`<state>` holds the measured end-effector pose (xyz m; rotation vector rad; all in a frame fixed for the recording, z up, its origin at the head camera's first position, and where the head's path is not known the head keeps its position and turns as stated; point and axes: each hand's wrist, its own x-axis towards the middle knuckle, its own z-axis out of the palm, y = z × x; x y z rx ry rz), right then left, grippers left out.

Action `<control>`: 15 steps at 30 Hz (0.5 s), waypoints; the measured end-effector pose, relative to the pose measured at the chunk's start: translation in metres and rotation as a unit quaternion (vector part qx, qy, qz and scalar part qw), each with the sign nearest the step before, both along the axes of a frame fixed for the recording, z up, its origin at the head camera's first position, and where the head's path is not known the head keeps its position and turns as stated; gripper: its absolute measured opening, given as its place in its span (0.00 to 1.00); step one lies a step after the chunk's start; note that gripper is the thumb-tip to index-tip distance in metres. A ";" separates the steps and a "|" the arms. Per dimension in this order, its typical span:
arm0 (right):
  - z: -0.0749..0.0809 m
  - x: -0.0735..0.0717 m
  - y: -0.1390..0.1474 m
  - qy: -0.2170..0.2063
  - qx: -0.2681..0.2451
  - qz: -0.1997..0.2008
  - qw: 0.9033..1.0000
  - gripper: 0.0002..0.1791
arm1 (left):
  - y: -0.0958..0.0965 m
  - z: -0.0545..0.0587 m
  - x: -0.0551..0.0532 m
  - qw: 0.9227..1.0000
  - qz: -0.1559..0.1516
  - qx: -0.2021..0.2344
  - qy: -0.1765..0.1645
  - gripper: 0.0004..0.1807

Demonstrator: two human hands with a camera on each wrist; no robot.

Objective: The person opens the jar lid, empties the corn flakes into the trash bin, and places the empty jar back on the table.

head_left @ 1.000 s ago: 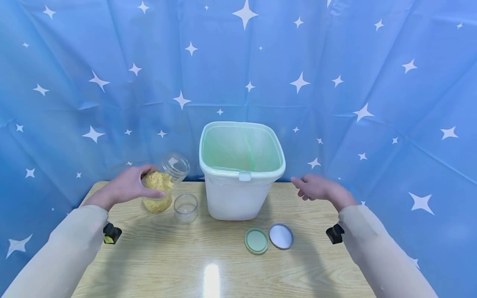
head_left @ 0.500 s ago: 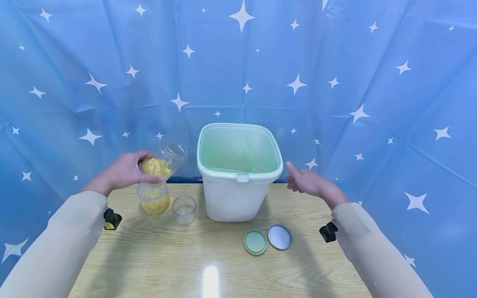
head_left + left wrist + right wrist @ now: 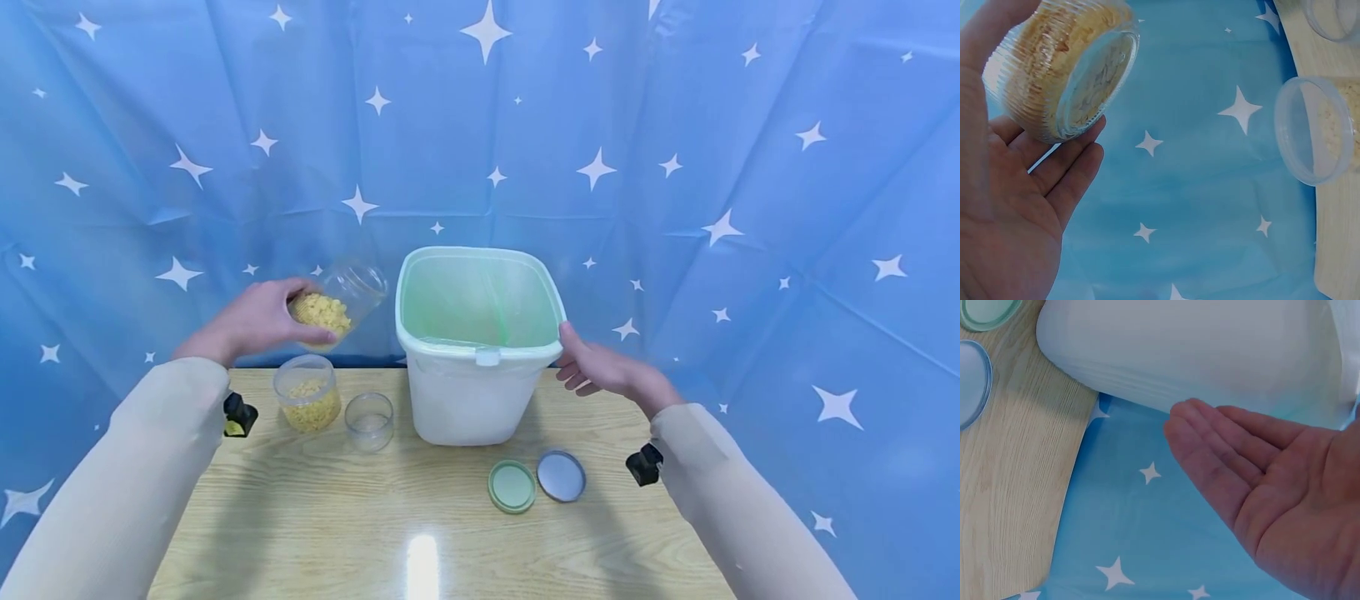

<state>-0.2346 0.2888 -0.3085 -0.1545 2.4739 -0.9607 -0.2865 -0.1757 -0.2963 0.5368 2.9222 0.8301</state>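
Note:
My left hand [image 3: 258, 321] grips a clear ribbed jar [image 3: 1094, 87] holding pale yellow flakes [image 3: 324, 312]. The jar is raised off the table and tilted, its mouth towards the bin on the right. In the left wrist view, thumb and fingers curl round its lower part, with the base facing the camera. A white bin [image 3: 468, 400] with a pale green rim and a green liner stands in the middle. At its right rim is my right hand [image 3: 603, 367], thumb up against the edge. The right wrist view shows its fingers [image 3: 1210, 462] fairly straight beside the bin's wall.
Below the raised jar stands a second clear jar [image 3: 309, 400] partly filled with yellow flakes. Beside it is a short clear container [image 3: 369, 423]. A green lid [image 3: 512, 487] and a silver-grey lid [image 3: 561, 476] lie on the wooden table [image 3: 337, 517]. A blue star-patterned curtain [image 3: 480, 125] hangs behind.
My left hand has lifted the jar up off the other jar and moved it slightly right. My right hand has moved left to the bin's rim.

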 end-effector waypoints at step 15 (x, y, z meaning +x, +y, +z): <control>-0.004 -0.003 -0.006 -0.036 -0.050 -0.021 0.998 0.52 | 0.021 0.020 -0.006 0.999 -0.002 -0.031 0.022 0.49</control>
